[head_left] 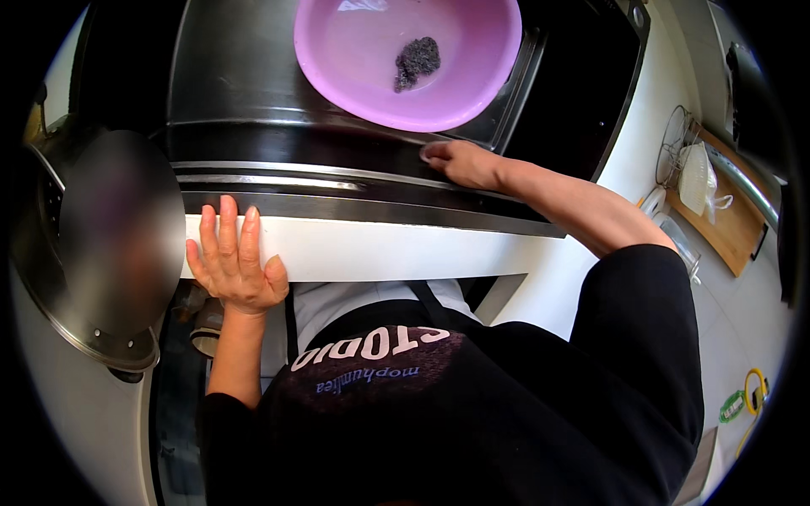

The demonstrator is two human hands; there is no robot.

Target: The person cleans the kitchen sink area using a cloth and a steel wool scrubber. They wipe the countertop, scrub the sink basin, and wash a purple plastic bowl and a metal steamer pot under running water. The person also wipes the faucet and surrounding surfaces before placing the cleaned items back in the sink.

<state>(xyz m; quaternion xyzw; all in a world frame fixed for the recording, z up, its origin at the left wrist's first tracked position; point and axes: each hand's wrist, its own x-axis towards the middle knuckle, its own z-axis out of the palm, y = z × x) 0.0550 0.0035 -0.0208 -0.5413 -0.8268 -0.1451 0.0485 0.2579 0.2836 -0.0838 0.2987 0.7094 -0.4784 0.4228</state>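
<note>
My left hand [237,259] lies with fingers spread against the white front edge [354,250] of the counter, holding nothing. Farther right, my right hand [465,164] is on the dark, glossy cooktop surface [240,142], its fingers curled down. Whether something is under those fingertips is hidden. Just beyond this hand stands a purple plastic basin [354,95], its far rim cut off by the picture's top. Inside the basin lies a dark, matted scouring pad [419,60], apparently steel wool.
A large round metal pan or lid [136,354] stands at the left, partly covered by a blurred patch. On the right are a wooden board [737,231], a wire strainer [674,142] and a white item in a plastic bag [696,177]. A metal strip [285,180] runs along the cooktop's front.
</note>
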